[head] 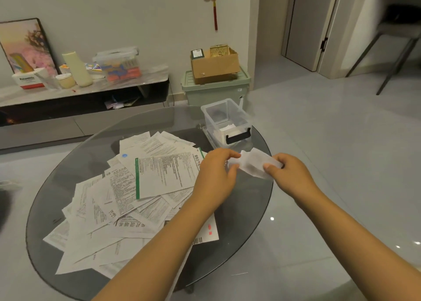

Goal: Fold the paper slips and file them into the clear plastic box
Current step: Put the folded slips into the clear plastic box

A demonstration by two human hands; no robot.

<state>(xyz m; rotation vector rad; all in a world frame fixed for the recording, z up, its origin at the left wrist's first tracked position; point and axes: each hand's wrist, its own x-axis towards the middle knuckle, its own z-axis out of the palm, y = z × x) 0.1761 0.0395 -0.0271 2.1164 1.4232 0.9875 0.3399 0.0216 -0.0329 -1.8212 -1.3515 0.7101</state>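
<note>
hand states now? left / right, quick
Left hand: fingers pinch the left end of the folded paper slip.
Right hand: fingers pinch the slip's right end.

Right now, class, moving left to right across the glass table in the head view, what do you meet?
Pile of paper slips → left hand → folded slip held between both hands → right hand.
</note>
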